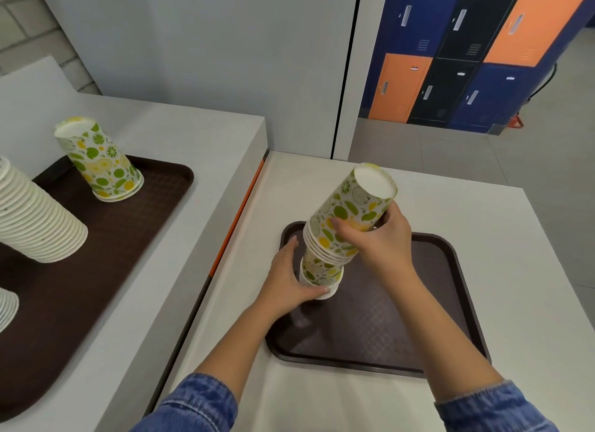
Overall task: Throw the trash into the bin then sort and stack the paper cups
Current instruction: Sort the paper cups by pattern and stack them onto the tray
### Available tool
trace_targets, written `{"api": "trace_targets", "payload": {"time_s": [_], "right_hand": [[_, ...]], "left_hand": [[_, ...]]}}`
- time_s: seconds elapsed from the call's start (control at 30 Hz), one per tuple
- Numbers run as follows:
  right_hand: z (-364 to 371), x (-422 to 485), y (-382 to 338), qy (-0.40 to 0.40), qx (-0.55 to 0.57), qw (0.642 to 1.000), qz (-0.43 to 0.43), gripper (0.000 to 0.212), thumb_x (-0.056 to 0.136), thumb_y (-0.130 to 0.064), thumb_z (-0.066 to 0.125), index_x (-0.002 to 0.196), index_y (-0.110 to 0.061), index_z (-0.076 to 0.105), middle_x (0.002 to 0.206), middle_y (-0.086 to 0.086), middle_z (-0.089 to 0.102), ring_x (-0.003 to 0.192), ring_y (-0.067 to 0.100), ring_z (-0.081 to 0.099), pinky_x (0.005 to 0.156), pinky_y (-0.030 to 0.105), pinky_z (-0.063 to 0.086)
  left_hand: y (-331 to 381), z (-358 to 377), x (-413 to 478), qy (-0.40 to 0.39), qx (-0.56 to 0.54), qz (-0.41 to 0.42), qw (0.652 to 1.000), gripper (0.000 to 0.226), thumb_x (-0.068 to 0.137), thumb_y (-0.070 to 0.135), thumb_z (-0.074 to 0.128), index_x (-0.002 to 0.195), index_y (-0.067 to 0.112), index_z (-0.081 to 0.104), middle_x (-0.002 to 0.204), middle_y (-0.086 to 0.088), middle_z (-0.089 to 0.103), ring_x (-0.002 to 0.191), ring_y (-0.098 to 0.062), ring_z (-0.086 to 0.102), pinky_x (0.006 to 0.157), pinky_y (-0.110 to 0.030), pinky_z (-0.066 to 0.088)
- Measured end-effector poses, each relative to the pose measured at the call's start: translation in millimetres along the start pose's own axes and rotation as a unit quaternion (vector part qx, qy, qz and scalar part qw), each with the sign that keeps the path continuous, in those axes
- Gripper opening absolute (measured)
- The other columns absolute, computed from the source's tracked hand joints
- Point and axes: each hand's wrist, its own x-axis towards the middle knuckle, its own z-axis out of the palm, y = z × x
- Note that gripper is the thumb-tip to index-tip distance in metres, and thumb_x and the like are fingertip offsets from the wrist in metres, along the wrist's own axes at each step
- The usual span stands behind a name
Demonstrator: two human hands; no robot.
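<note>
**Cup stacking on the near tray: current state**

The left hand [286, 277] grips the lower cup stack [318, 270] near its base, fingers curled round the left side. This stack stands upside down on the near tray [418, 303], in the tray's left half and near its left rim.

The right hand [376, 235] grips the upper cup stack [354, 199] round its middle. This stack is also upside down and tilts up and to the right. Its rims sit over the top of the lower stack; whether it is fully seated cannot be told.

The right and front parts of the near tray are bare. The table [483, 222] shows open surface to the right of the tray and behind it.

A side table [193, 135] adjoins on the left, with an orange strip [238, 219] along the joint. It carries a second tray [96, 238], which holds a patterned cup stack [99, 161] and a white cup stack [35, 216], both upside down and well apart from the hands. Lockers [467, 45] stand in the background on the right.
</note>
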Motion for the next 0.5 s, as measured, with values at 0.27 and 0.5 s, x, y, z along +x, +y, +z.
{"api": "trace_targets", "payload": {"time_s": [0.27,0.5], "right_hand": [[-30,12,-16,0.083,0.139,0.987,0.023,0.047,0.064,-0.023,0.087,0.104,-0.015,0.064,0.1,-0.002,0.073,0.091,0.013,0.072,0.068,0.028,0.059],[-46,20,0,0.127,0.21,0.966,0.079,0.055,0.059,-0.027,0.086,0.107,-0.009,0.065,0.099,0.001,0.074,0.089,0.016,0.072,0.066,0.029,0.059]], "left_hand": [[24,28,23,0.055,-0.066,0.019,0.996,0.084,0.043,0.048,0.088,0.106,0.065,0.034,0.106,0.036,0.05,0.098,0.03,0.044,0.072,0.007,0.037],[19,41,27,0.088,-0.045,-0.012,0.995,0.076,0.045,0.049,0.087,0.102,0.064,0.038,0.1,0.035,0.053,0.094,0.029,0.047,0.065,0.004,0.041]]}}
